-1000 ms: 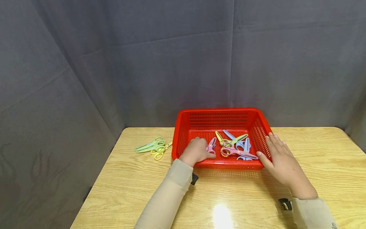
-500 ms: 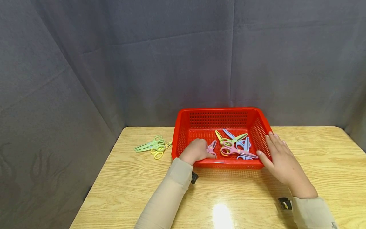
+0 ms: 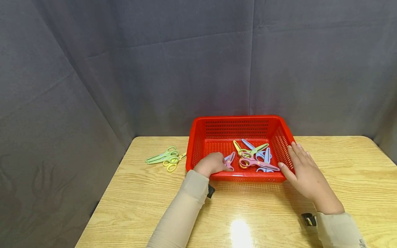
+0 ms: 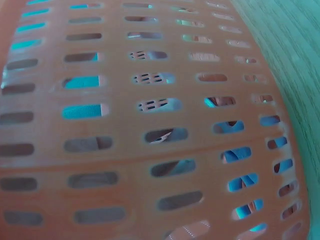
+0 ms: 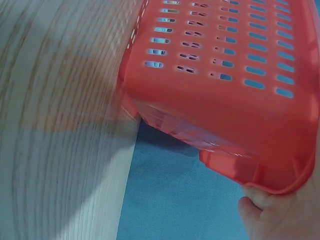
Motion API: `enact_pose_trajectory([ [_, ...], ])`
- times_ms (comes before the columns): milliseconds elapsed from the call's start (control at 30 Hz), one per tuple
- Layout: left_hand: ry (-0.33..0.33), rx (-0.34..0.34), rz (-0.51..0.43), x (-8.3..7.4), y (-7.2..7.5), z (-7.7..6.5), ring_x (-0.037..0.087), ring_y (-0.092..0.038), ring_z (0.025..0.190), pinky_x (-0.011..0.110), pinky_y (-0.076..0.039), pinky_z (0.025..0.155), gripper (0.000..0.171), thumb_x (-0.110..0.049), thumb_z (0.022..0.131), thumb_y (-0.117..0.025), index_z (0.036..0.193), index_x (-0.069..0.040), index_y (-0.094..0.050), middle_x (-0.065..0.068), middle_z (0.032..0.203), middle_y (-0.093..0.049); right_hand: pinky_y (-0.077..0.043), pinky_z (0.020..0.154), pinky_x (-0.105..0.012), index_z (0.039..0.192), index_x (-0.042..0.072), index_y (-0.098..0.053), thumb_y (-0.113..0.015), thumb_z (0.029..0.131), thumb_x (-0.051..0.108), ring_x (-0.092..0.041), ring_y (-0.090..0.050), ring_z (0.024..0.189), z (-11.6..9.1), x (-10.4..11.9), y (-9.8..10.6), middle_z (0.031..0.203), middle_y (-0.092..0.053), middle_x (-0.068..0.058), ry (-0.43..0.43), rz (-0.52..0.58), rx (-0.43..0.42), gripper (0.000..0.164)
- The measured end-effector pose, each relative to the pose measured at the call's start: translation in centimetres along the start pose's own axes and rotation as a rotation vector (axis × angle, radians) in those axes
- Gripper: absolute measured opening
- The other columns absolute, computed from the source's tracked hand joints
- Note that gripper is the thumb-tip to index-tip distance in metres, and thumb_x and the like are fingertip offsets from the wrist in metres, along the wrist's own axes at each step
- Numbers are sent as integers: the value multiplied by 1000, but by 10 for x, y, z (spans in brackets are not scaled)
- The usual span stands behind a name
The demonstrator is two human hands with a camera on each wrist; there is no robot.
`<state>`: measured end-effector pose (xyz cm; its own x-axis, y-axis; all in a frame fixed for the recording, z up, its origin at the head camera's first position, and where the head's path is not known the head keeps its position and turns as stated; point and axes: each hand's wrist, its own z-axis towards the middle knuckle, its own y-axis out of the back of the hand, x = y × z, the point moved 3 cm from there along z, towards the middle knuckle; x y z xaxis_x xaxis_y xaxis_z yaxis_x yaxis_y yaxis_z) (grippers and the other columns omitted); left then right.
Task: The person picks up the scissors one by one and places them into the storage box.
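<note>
The left hand (image 3: 212, 163) lies inside the near left part of the red basket (image 3: 248, 175) on the wooden table (image 3: 263, 213), next to pink scissors (image 3: 230, 160), its hidden grip impossible to tell, while the right hand (image 3: 307, 177) rests straight-fingered along the right rim.

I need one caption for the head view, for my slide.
Left hand inside a red basket of scissors, right hand on its rim.

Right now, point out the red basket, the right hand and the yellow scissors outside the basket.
Red basket (image 3: 248, 174): head view, on its front rim.
Right hand (image 3: 307, 181): head view, on the back of the hand.
Yellow scissors (image 3: 182, 156): head view, on the blade end.
</note>
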<state>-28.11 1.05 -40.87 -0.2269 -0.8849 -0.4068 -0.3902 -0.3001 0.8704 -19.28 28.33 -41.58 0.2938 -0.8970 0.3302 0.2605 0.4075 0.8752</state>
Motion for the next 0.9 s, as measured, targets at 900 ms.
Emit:
enact_pose_trajectory([
  [900,-29,25,-133,0,1,-2,16,-53,76,30,-43,71,14,-22,89,-76,92,-11,-67,-1,83,-61,-2,125,-43,151,-15,-31,-50,105,39,-47,-17,150,-1,-2,-1,156,-29,-37,-8,22,4,73],
])
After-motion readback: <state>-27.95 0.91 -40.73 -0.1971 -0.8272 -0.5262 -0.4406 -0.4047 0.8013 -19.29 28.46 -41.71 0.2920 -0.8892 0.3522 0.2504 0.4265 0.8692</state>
